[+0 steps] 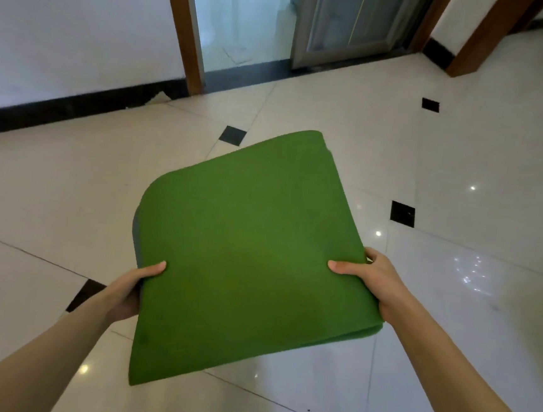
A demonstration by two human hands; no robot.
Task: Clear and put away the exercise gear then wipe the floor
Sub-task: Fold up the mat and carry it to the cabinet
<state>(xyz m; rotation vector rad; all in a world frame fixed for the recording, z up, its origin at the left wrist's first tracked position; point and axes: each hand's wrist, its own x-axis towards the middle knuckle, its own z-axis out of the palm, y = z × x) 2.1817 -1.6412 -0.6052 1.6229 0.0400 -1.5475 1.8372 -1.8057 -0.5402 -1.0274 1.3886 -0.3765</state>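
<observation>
Holding the folded green mat (pixel 246 256) aloft over the tiled floor (pixel 465 157), long axis running 1 to 7 o'clock. Left hand (pixel 128 292) pinching the 8 o'clock edge, right hand (pixel 372 280) the 3 o'clock edge, thumbs on top, equally near.

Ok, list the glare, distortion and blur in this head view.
Head view: bright glare spots on the glossy floor at right; wide-angle bending of the door frame; green mat sharp and evenly lit, held by left hand and right hand.
</observation>
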